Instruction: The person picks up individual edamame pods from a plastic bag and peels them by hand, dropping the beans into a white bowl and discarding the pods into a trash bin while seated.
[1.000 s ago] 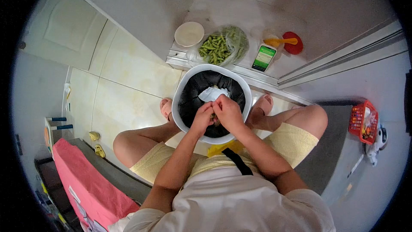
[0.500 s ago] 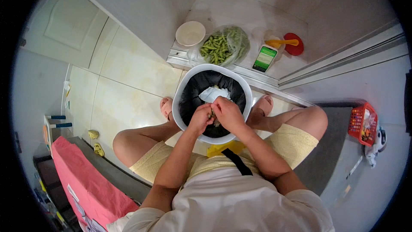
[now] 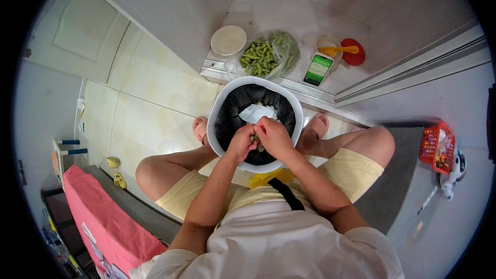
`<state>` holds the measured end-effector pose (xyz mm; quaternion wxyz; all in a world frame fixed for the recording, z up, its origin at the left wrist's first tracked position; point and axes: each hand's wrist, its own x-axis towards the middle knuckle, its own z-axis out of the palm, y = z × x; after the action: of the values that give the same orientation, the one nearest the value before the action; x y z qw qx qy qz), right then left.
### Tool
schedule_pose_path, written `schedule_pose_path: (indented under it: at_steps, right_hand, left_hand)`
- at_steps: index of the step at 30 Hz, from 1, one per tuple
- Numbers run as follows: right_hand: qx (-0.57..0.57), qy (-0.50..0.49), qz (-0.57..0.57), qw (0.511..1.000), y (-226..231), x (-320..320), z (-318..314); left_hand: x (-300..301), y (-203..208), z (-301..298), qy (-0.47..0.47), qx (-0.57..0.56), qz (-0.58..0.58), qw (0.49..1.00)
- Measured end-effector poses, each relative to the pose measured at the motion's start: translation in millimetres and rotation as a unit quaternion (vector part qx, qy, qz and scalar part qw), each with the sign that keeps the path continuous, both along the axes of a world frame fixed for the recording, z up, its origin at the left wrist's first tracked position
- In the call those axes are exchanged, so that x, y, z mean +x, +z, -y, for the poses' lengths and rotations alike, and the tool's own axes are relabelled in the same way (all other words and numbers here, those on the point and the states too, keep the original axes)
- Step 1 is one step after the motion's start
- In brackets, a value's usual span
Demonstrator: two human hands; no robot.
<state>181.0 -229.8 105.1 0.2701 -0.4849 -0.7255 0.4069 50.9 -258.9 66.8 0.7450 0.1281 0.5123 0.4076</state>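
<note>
Over the white bin (image 3: 212, 119), a small green piece (image 3: 253, 138), probably a pod, sits clasped in your curled left hand (image 3: 241, 143); your right hand (image 3: 275, 134) meets it, though whether it grips is hidden. Best work low and pinch lightly, so whatever falls lands inside. Beneath lie puckered black liner (image 3: 230, 108) and crumpled white paper (image 3: 257, 113). Beyond, plump, bumpy pods (image 3: 258, 58) fill a thin clear bag (image 3: 283, 46) beside a smooth round bowl (image 3: 228, 40).

No text is legible, even on the phone (image 3: 318, 69).
</note>
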Motion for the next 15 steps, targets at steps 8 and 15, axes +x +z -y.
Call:
schedule_pose_path:
  at_steps: [8,15]
  right_hand:
    - [0.004,-0.024,-0.01,1.0,-11.9,-0.3,-2.0]
    - [0.024,-0.008,0.01,1.0,-13.7,-3.3,3.2]
  left_hand:
    - [-2.1,2.8,0.9,-0.014,0.002,0.023,1.0]
    - [-1.2,-8.3,3.5,-0.02,0.0,0.011,1.0]
